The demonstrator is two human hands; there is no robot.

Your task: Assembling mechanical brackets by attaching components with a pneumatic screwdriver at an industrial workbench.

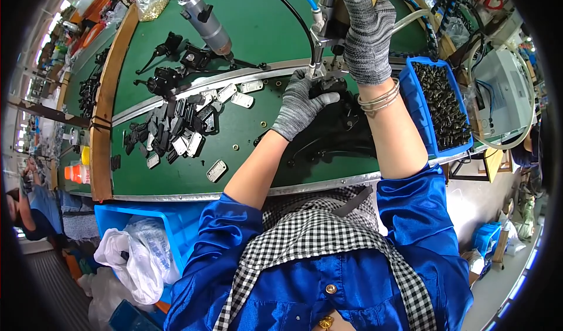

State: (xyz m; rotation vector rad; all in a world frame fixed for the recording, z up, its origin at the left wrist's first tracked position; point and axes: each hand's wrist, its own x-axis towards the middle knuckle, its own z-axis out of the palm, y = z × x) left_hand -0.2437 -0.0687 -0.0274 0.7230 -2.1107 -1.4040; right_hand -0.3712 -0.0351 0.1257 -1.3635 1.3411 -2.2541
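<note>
My left hand (299,105), in a grey knit glove, presses on a black lever part (327,86) lying on the green bench top (246,149). My right hand (368,34), also gloved, grips a hanging powered screwdriver (324,14) whose tip stands right over that black part. Thin metal bangles circle my right wrist. More black lever parts (334,134) lie under my forearms.
A pile of small black and silver plates (182,128) lies to the left. A blue bin of dark screws (441,105) stands at the right. A second hanging driver (208,23) and black lever assemblies (167,67) sit at the back left. Blue crates and plastic bags (132,254) rest below the bench.
</note>
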